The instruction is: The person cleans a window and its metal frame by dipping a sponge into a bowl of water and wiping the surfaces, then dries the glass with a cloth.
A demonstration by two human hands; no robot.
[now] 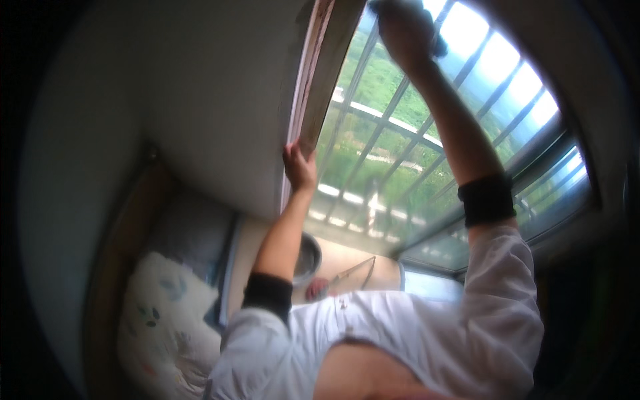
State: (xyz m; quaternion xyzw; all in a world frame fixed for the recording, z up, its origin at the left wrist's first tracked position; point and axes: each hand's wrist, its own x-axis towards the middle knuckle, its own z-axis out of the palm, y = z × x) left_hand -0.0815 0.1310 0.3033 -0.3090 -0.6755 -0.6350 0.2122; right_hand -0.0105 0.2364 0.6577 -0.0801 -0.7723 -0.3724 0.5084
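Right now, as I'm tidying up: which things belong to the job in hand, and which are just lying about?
In the job, seemingly: window; frame, gripped by left hand; dark item, perhaps cloth, in right hand.

Lying about, probably: printed fabric; round container; red item.

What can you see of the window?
The window looks glassy and clear, with a brownish frame on the left and a dark rail lower right. Dark bars cross the view of greenery. The left hand touches the frame's edge; the right hand holds a dark item near the top, contact unclear.
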